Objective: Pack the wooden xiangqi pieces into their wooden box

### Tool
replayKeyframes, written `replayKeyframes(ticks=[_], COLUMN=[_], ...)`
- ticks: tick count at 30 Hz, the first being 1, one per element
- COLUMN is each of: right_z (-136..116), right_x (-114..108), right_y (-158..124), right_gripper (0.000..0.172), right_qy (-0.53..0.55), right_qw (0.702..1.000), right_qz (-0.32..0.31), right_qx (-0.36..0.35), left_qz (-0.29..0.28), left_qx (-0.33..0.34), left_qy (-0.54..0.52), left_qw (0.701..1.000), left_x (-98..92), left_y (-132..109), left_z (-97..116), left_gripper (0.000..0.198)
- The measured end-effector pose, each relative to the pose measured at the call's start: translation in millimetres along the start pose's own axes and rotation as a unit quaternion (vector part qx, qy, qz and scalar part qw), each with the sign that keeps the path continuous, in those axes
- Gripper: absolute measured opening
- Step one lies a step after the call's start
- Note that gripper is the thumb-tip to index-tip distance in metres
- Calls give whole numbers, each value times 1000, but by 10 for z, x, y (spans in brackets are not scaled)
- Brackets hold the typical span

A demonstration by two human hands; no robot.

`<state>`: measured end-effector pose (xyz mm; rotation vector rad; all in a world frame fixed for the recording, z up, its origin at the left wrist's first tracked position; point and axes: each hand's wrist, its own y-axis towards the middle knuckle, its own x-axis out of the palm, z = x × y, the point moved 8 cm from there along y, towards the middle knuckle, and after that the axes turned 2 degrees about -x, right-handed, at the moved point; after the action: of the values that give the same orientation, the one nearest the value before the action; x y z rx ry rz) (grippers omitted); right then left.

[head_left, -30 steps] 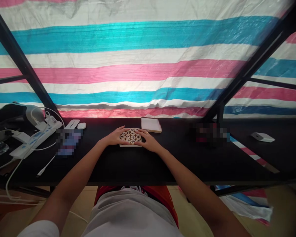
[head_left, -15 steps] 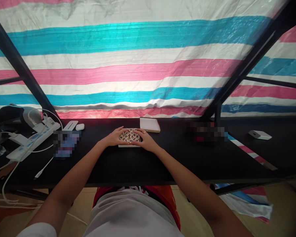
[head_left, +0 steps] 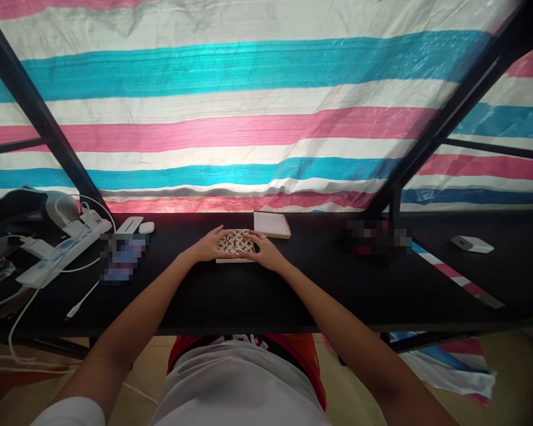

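A cluster of round wooden game pieces [head_left: 235,243] with dark characters lies in a shallow pale box [head_left: 234,259] on the black table [head_left: 257,290]. My left hand [head_left: 208,246] rests against the left side of the pieces, its fingers curved over them. My right hand [head_left: 262,249], with a ring on one finger, presses against the right side, fingers laid over the pieces. The two hands cup the cluster between them. The pale box lid [head_left: 272,225] lies just behind and to the right.
White power strips and cables [head_left: 62,248] crowd the table's left end, with a small white mouse [head_left: 146,227] beside them. A white box [head_left: 472,244] sits at the far right. A striped tarp [head_left: 249,118] and black frame bars stand behind the table.
Both hands have closed in slightly, so the pieces sit in a tighter cluster between them. The view has shifted a little.
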<state>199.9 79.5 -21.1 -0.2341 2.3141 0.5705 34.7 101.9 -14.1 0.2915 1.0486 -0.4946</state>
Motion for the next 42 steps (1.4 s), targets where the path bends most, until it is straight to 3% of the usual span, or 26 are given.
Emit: replayKeyframes(ticks=[6,10,15,23,28,32,35,39,42], right_z=[-7,47,109,4,-27,-2,46,183,261], right_x=[-76,-205,-282,-201,-188,-166,-186,-327,-320], right_y=[-9,-6,-4,-10,-39,-38,-4,34,43], right_gripper=[55,44,32,34,41,44,42,42,40], right_qy=[38,69,-20,-61,-64,-56,-39,-73,-136], right_qw=[999,998,999,998,997,997,999,994,988], right_qz=[-12,-1,7,-28,-38,-39,-10,85,58], right_qx=[-9,9,24,-12,-26,-21,-19,12,30], left_qz=[10,71,75,73,73,49,55,71,73], left_qx=[9,-8,-94,-124,-121,-160,-179,-179,-184], left_qy=[-43,-92,55,102,17,-74,-47,12,8], left_qw=[999,993,991,984,990,983,981,981,980], left_x=[-73,-309,-459,-397,-343,-255,-253,-293,-290], left_y=[-2,-26,-90,-116,-97,-78,-65,-46,-39], left_z=[7,-95,-229,-33,-37,-150,-210,-226,-234], left_gripper=[94,60,37,41,35,32,27,28,32])
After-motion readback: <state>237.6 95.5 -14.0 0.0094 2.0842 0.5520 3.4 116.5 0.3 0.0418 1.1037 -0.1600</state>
